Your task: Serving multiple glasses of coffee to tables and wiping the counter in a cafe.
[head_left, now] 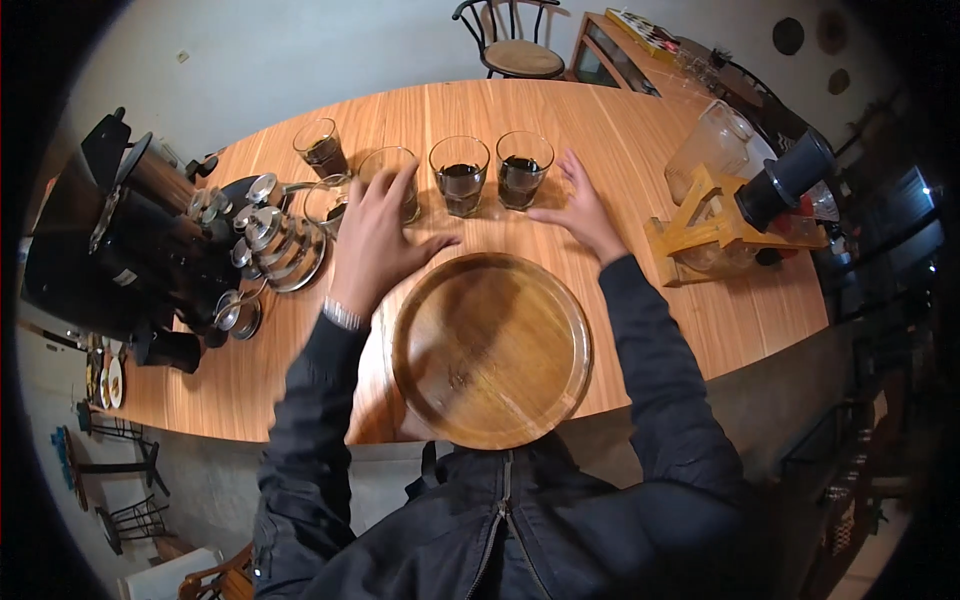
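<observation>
A round wooden tray (495,345) lies at the table's front edge, before my body. Beyond it stand several clear glasses of dark liquid, among them a middle glass (461,180) and a right-hand glass (523,172). My left hand (375,235) is open in front of another glass (402,165), partly covering it; whether they touch I cannot tell. Fingers apart, my right hand (582,212) is just right of the right-hand glass and holds nothing. Farther left are a glass (322,152) with dark liquid and a glass vessel (325,208), partly hidden by my left hand.
On the left stand a metal-and-glass coffee pot (278,245) and a large black machine (140,240). A wooden stand (700,240) with a black cylindrical device (785,180) and a clear plastic pitcher (710,145) are on the right. Beyond the table is a chair (522,57).
</observation>
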The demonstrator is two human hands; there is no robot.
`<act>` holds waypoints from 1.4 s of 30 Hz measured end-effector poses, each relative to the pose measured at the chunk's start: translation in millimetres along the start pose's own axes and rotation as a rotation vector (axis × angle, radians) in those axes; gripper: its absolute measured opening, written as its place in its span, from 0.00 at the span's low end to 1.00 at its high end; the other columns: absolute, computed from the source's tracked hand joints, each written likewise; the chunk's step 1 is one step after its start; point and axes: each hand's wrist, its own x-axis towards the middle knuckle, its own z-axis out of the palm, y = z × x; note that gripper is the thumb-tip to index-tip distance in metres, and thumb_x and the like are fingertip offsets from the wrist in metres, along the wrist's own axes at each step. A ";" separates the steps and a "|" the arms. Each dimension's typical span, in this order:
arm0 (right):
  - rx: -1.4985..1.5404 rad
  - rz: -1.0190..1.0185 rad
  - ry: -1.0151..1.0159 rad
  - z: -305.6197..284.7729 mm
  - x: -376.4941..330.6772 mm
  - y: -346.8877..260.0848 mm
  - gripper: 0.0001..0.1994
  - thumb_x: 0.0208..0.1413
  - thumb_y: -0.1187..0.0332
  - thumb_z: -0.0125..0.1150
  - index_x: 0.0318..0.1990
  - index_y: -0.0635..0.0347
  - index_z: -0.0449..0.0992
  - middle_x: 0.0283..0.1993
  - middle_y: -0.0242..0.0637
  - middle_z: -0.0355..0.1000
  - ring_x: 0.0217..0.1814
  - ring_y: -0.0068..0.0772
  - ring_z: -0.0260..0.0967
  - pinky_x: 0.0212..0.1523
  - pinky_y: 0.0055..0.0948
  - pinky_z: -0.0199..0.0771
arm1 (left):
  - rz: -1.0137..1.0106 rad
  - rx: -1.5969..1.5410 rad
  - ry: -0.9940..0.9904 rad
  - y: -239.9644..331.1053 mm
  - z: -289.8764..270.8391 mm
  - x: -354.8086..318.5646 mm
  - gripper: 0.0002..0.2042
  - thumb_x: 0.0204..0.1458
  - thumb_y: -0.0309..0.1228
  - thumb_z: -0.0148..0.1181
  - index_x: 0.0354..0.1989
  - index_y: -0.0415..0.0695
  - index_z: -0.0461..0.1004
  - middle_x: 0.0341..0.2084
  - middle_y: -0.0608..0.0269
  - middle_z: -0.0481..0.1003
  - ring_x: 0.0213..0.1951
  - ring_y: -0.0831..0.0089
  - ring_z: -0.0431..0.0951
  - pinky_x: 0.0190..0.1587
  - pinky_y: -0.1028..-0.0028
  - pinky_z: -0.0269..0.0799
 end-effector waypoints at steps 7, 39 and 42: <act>0.395 0.120 -0.051 51.8 45.3 13.8 0.54 0.34 0.71 0.84 0.70 0.60 0.53 0.67 0.45 0.59 0.68 0.39 0.61 0.64 0.36 0.68 | 0.019 0.111 -0.378 -36.8 67.0 113.4 0.54 0.23 0.56 0.80 0.59 0.33 0.68 0.48 0.41 0.76 0.53 0.46 0.74 0.55 0.59 0.71; 0.083 0.122 -0.211 20.2 -170.5 -127.2 0.51 0.30 0.67 0.85 0.65 0.66 0.59 0.58 0.45 0.70 0.63 0.37 0.68 0.66 0.36 0.67 | -0.082 -0.434 -0.430 43.6 -50.3 -87.7 0.40 0.24 0.37 0.79 0.54 0.40 0.76 0.45 0.51 0.77 0.45 0.55 0.81 0.48 0.64 0.77; 0.082 0.090 -0.192 22.8 -180.6 -120.1 0.52 0.30 0.65 0.86 0.65 0.66 0.59 0.59 0.45 0.70 0.64 0.38 0.69 0.67 0.37 0.67 | -0.095 -0.474 -0.410 43.2 -46.4 -92.4 0.40 0.24 0.35 0.78 0.54 0.40 0.75 0.45 0.51 0.77 0.44 0.55 0.81 0.47 0.64 0.77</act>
